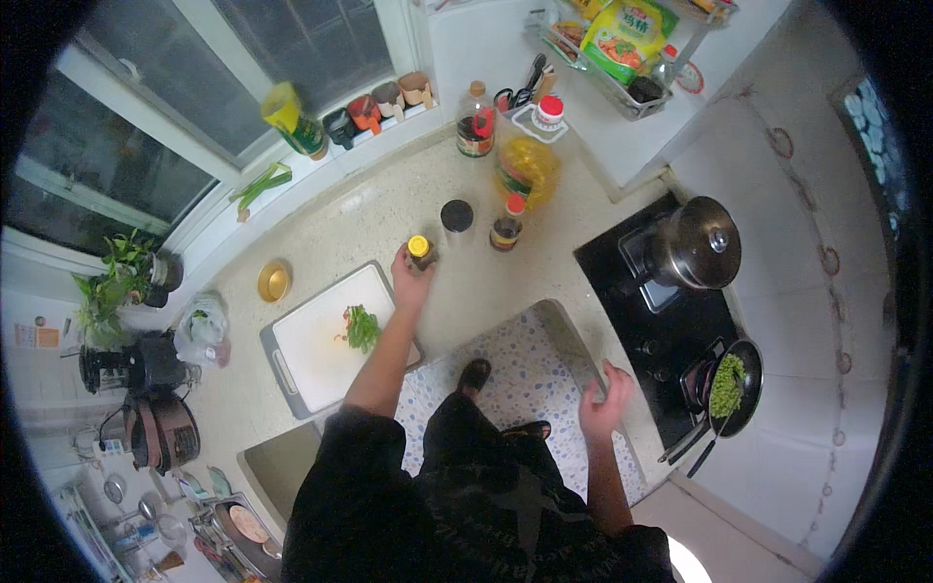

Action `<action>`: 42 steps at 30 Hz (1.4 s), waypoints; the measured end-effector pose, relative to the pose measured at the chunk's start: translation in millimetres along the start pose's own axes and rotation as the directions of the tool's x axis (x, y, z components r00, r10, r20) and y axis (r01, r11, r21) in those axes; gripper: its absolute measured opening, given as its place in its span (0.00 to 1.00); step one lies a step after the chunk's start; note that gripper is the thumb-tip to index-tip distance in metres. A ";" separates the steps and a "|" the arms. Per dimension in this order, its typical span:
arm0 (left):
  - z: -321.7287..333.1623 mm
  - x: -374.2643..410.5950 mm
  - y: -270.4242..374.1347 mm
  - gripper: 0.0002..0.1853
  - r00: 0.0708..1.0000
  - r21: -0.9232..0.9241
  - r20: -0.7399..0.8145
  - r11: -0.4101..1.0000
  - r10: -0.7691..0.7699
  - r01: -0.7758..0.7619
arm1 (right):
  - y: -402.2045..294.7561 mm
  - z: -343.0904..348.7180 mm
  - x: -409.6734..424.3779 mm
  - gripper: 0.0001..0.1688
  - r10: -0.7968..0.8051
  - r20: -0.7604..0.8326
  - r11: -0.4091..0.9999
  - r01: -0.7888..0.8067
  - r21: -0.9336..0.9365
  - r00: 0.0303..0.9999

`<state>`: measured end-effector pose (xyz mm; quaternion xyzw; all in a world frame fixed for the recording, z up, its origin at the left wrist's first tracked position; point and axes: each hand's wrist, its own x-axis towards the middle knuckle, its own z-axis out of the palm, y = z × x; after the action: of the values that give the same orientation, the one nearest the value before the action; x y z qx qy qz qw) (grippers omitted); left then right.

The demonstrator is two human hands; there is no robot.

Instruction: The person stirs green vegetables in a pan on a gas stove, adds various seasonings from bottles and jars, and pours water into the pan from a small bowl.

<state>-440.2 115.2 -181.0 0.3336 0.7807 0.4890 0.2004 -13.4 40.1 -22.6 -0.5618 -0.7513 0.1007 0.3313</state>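
My left hand (413, 278) is wrapped around a small bottle with a yellow cap (418, 246), at the counter just past the cutting board. White with a grey rim, the cutting board (321, 364) carries a small pile of chopped green vegetable (362, 329). My right hand (607, 402) holds nothing, fingers apart, over the counter edge beside the stove. On the front burner sits a frying pan (755, 386) with green peas or beans (727, 386) and a utensil in it. A dark-lidded jar (457, 216) and a red-capped sauce bottle (505, 226) stand right of my left hand.
A lidded steel pot (700, 244) occupies the back of the black cooktop (634, 321). Behind the jars stand a large oil jug (526, 160) and a dark sauce bottle (475, 124). At left are a gold bowl (274, 281), a plastic bag (202, 328) and the sink (273, 463).
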 end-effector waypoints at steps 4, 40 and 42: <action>-2.1 15.7 5.5 0.28 0.993 0.076 0.111 0.997 -0.039 0.031 | -43.8 56.4 42.0 0.27 -0.047 0.250 0.993 0.017 0.118 0.967; 27.7 -182.0 228.2 0.36 0.591 -0.327 0.483 0.759 0.646 -0.563 | -95.9 -70.7 78.3 0.40 0.137 0.233 0.923 -0.210 0.323 0.963; 37.4 -197.2 261.8 0.34 0.477 -0.427 0.456 0.655 0.751 -0.623 | -86.6 -107.2 62.5 0.41 0.174 0.178 0.904 -0.229 0.361 0.968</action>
<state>-193.8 75.8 34.8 0.7329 0.4189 0.4721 0.2540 -24.5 43.2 128.2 -0.5535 -0.6770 0.3171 0.3671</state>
